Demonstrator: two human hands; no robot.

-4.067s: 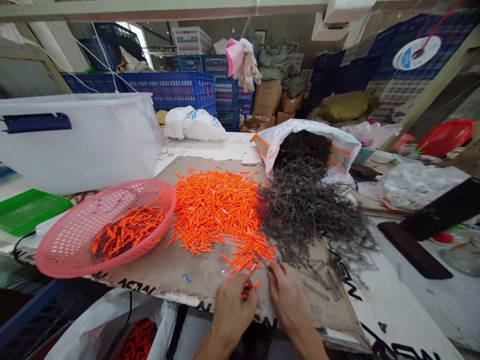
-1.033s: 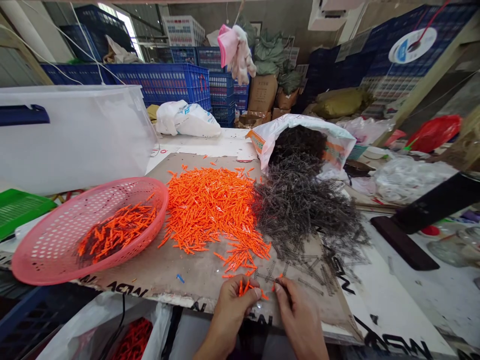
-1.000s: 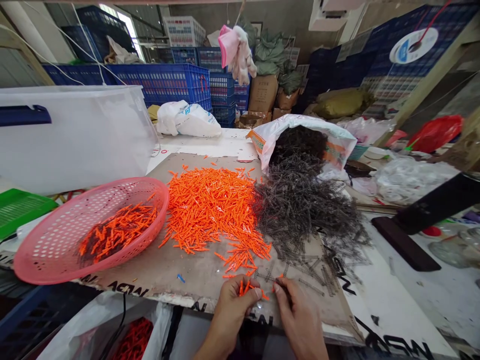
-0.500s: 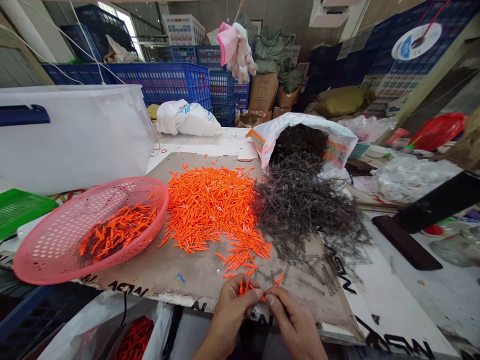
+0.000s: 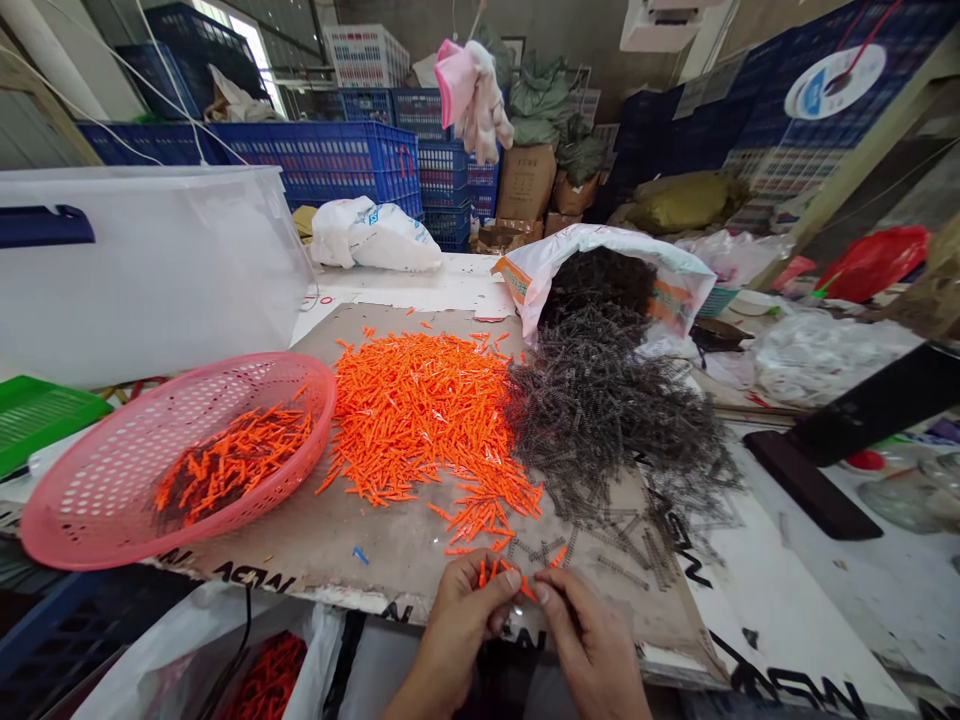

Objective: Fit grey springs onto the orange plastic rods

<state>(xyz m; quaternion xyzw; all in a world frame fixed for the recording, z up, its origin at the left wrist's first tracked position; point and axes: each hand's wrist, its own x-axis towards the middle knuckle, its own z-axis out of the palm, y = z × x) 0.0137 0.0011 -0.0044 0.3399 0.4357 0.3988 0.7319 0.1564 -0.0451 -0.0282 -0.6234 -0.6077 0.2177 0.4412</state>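
Observation:
At the table's front edge, my left hand (image 5: 469, 615) is closed round several small orange pointed plastic pieces (image 5: 501, 572), their tips sticking up between thumb and fingers. My right hand (image 5: 585, 625) is pinched beside it, thumb and forefinger at the end of one orange piece; anything smaller in that pinch is hidden. Just beyond the hands spreads a big heap of the same orange pieces (image 5: 424, 410). To its right lies a tangled pile of dark coil springs (image 5: 600, 400), with some loose springs (image 5: 622, 570) near my right hand.
A pink perforated basket (image 5: 90, 480) at the left holds orange pieces mixed with springs. Behind stand a translucent bin (image 5: 150, 270) and an open sack (image 5: 517, 275) spilling springs. Below the edge hangs a white bag (image 5: 172, 640) with red-orange pieces. A black stand (image 5: 817, 485) is at right.
My right fingers have shifted slightly right, away from my left thumb, and more of the orange piece between the hands shows. The heaps look the same.

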